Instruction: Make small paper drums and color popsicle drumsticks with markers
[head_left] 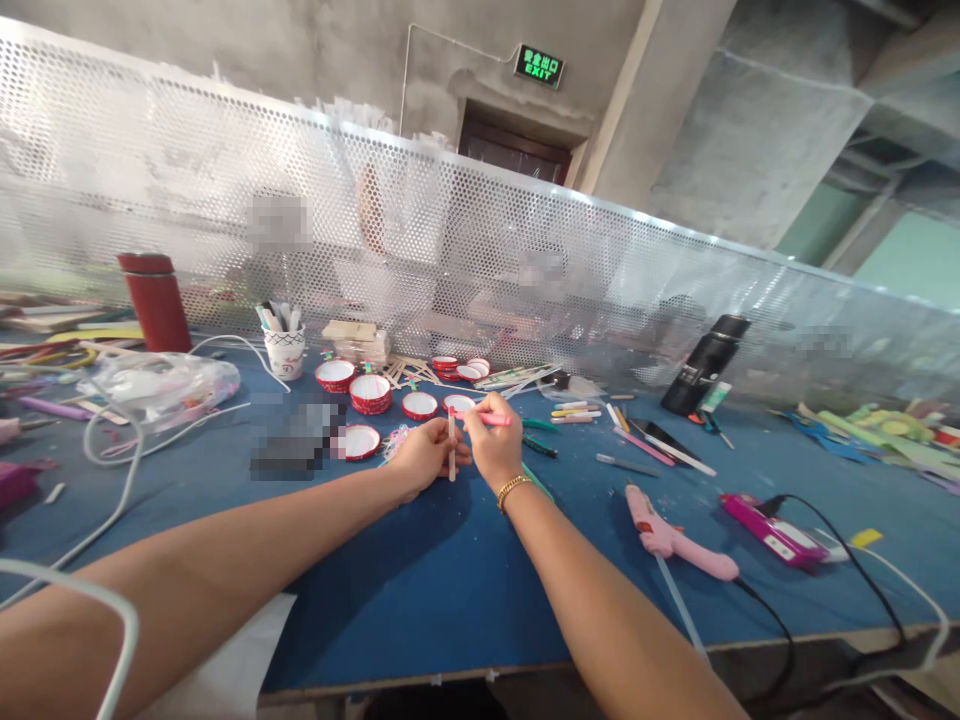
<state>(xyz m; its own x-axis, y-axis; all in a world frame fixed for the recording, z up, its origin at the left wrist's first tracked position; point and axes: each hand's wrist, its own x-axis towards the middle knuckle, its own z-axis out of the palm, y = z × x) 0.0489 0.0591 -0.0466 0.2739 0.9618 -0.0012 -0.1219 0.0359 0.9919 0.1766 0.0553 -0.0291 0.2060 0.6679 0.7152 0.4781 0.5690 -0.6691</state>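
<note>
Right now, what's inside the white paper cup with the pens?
Several pens stick up out of the paper cup. Its wall covers their lower ends, so anything deeper can't be seen.

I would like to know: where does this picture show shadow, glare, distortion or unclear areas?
In the head view: soft shadow darkens the blue tabletop below the left hand; glare runs along the top of the perforated partition; the forearms look stretched, probably by a wide lens; pixelated blocks obscure a dark object.
</note>
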